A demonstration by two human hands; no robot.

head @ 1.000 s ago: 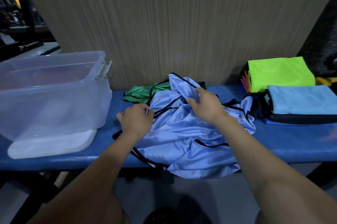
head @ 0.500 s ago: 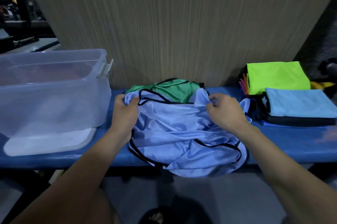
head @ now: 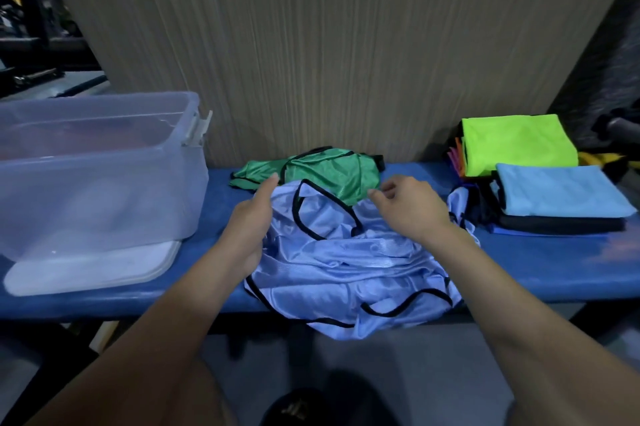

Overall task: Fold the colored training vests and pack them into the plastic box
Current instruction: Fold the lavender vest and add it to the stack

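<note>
A light blue training vest [head: 346, 263] with black trim lies crumpled on the blue bench [head: 554, 269], its lower part hanging over the front edge. Behind it sits a crumpled green vest [head: 332, 172]. My left hand [head: 249, 224] rests against the blue vest's left edge with the thumb pointing up. My right hand [head: 408, 207] hovers over the vest's upper right part, fingers loosely curled and holding nothing. The clear plastic box [head: 104, 183] stands at the bench's left end.
The box sits on its white lid [head: 90, 269]. At the right end are folded vests: a neon green one [head: 516, 141], a light blue one [head: 554, 190] and a dark one [head: 561, 224] below it. A wood-grain wall panel closes the back.
Both hands spread the blue vest out by its top edge, uncovering the green vest behind, and have now let go of the fabric.
</note>
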